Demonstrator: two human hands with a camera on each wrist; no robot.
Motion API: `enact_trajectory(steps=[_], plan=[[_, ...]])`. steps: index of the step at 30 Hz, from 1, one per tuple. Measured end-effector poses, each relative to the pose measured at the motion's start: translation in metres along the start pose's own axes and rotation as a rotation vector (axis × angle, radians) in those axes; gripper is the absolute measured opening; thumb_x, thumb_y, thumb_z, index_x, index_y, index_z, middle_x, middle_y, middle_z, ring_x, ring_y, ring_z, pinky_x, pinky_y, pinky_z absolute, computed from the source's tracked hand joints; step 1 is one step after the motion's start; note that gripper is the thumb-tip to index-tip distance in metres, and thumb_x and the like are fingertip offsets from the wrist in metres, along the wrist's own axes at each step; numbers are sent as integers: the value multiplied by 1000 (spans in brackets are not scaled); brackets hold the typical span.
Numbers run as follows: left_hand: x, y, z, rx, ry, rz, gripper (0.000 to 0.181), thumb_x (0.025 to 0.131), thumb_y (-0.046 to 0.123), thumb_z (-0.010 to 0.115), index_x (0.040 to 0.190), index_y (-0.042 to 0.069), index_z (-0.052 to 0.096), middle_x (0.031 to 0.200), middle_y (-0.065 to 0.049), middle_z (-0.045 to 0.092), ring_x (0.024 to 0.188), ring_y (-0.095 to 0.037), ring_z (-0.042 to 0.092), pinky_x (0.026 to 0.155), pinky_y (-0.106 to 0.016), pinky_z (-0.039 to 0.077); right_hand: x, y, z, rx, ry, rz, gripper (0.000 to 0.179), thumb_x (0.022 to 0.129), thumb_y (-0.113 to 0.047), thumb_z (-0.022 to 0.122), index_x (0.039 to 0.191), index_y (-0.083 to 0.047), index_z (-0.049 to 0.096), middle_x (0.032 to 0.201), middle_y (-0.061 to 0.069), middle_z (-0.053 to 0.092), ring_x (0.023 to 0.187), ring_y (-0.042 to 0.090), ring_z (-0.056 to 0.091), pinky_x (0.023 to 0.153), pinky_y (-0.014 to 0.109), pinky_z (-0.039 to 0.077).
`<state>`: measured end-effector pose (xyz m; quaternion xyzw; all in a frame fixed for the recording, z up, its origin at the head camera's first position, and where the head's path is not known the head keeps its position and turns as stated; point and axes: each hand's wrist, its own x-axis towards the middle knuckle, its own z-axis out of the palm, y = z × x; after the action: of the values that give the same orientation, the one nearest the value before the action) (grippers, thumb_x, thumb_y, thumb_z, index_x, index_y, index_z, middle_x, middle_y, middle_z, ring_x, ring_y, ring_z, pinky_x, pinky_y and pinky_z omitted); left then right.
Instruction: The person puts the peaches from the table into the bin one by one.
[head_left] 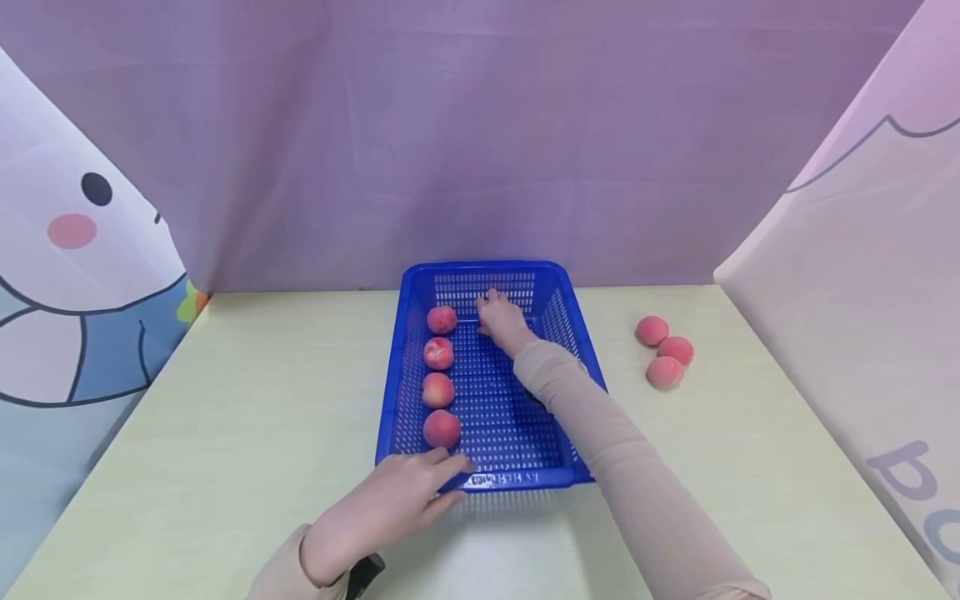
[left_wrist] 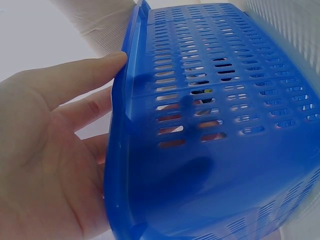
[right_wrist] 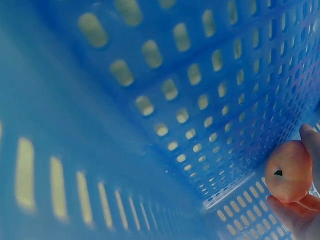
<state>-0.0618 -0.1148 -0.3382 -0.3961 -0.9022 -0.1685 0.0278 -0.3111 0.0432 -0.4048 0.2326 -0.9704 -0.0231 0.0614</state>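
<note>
A blue plastic basket (head_left: 543, 477) with slotted walls stands on the table. Along its left side, several pink peaches (head_left: 438, 390) lie in a row. My left hand (head_left: 393, 496) grips the basket's near rim; in the left wrist view, its thumb (left_wrist: 100, 69) lies on the outside of the rim and the other fingers pass behind it. Reaching into the far end of the basket, my right hand (head_left: 504, 322) holds a peach (right_wrist: 289, 171) between thumb and fingers, as the right wrist view shows. In the head view the hand hides that peach.
Three more peaches (head_left: 665, 372) lie close together on the pale table (head_left: 247, 417), right of the basket. Behind the basket hangs a purple cloth (head_left: 480, 150). Printed panels stand at the left and right sides.
</note>
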Motion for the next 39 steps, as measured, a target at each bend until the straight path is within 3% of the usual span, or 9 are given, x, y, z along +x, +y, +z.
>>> enact_trajectory(steps=[10,18,27,39], plan=[[0,1,-1,14,27,15,17,80,21,64,94,15,57,69,7,50,53,-2,42,46,-15,35,1,0,3,-20,5,-4,52,79,-32,65,117,-1,51,117,22,47,101,32,50,69,35,51],[0,0,-1,9,24,11,16,81,22,63,95,15,57,69,7,50,54,-2,42,45,-15,35,3,2,-2,28,-19,14,49,78,-31,66,115,-2,53,120,23,45,103,34,49,68,38,51],[1,-1,-1,-16,2,-4,17,81,21,63,95,13,57,69,7,49,54,-2,41,46,-14,35,4,5,-16,51,-67,-4,58,76,-33,67,122,-2,50,123,23,44,113,36,43,79,40,47],[0,0,-2,-12,13,12,17,81,20,63,95,13,57,68,7,49,53,-2,40,46,-14,35,5,5,-38,108,-106,10,54,82,-35,61,123,-3,49,124,22,46,111,36,46,80,42,46]])
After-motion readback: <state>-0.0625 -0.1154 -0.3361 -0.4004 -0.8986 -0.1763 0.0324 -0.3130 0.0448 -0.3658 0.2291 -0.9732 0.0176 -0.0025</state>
